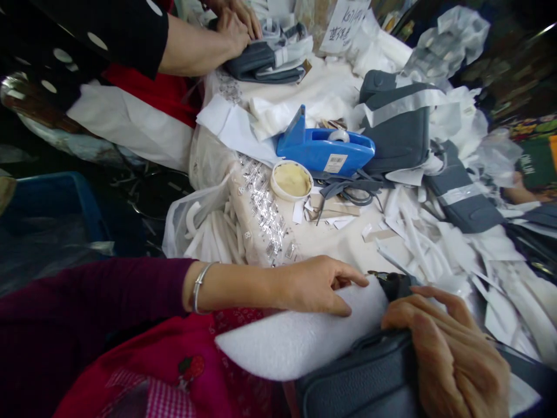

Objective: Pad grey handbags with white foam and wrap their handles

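**Foam sheet bowed between both hands at the grey bag**

Right at the near edge of the bench, the left hand (313, 284) reaches in from 9 o'clock, a silver bangle (201, 287) on its wrist. It cups a white foam sheet (291, 331), fingers curled over the upper edge and thumb pressing on the front, with no tight pinch. The foam is bowed into a soft roll, its long axis running from 8 o'clock up toward 2 o'clock. Its right end meets a dark grey leather handbag (361, 380), which lies low at 4 o'clock under the right hand (448, 354). That right hand is clearly the nearer to the bag, fingers spread and curved down over it, thumb out of sight. The left hand is the nearer to the foam's free end.

Farther up the table, a blue tape dispenser (324, 148) sits at 12 o'clock from the left hand, with a round tin of yellow paste (290, 180) just in front of it. Grey bags banded in white (394, 122) lie at 1 o'clock, and white foam strips (429, 255) are scattered at 3 o'clock. Over at 11 o'clock, a co-worker's hands (232, 23) press on another grey bag (261, 64).
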`<state>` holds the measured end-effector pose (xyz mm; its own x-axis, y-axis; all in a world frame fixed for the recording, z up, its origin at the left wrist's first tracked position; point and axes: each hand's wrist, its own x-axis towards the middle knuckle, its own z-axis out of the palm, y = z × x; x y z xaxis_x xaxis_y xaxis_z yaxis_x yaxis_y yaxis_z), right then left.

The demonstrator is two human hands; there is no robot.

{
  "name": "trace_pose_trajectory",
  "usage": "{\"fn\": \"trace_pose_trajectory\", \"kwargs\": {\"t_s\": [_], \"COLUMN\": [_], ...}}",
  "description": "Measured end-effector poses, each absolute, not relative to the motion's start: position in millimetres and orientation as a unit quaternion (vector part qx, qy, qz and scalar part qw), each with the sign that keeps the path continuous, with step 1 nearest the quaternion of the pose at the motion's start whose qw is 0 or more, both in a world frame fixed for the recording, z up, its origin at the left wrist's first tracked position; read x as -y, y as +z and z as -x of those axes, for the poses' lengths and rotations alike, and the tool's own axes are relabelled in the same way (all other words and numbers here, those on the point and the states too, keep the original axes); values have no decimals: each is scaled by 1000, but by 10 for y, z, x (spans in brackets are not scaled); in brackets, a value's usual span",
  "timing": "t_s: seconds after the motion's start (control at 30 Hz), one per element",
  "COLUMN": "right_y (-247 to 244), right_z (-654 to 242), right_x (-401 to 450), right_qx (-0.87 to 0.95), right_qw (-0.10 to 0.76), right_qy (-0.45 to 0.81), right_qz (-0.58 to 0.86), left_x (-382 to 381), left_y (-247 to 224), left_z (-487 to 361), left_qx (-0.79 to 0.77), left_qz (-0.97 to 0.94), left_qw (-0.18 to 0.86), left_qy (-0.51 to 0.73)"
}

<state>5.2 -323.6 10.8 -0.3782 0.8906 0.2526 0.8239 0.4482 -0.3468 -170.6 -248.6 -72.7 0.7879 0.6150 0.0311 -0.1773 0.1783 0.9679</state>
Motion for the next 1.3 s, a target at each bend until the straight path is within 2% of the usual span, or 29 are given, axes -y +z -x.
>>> {"fn": "trace_pose_trajectory", "kwargs": {"t_s": [0.1, 0.27, 0.37, 0.47, 0.67, 0.9, 1.13, 1.3], "right_y": [55, -133, -240, -289, -309, -284, -124, -80], "right_z": [-55, 23, 92, 126, 93, 57, 113, 110], "right_x": [3195, 3053, 2992, 2969, 2959, 2943, 3021, 3088], "right_qx": [837, 851, 850, 847, 853, 856, 851, 834], "right_qw": [193, 159, 105, 96, 90, 117, 190, 224], "right_qy": [84, 67, 63, 48, 42, 76, 121, 121], "right_qz": [505, 496, 512, 520, 512, 497, 475, 490], "left_x": [2475, 2437, 2411, 2424, 2595, 2665, 2730, 2674], "left_y": [-783, -857, -829, -737, -674, -837, -827, -743], "left_z": [1545, 1451, 1658, 2107, 2829, 2701, 2422, 2230], "left_qx": [-224, -252, -215, -159, -109, -75, -223, -300], "left_qz": [-649, -743, -809, -854, -821, -789, -795, -814], "left_qw": [678, 592, 525, 472, 537, 575, 507, 445], "left_qy": [261, 186, 156, 151, 161, 202, 248, 221]}}
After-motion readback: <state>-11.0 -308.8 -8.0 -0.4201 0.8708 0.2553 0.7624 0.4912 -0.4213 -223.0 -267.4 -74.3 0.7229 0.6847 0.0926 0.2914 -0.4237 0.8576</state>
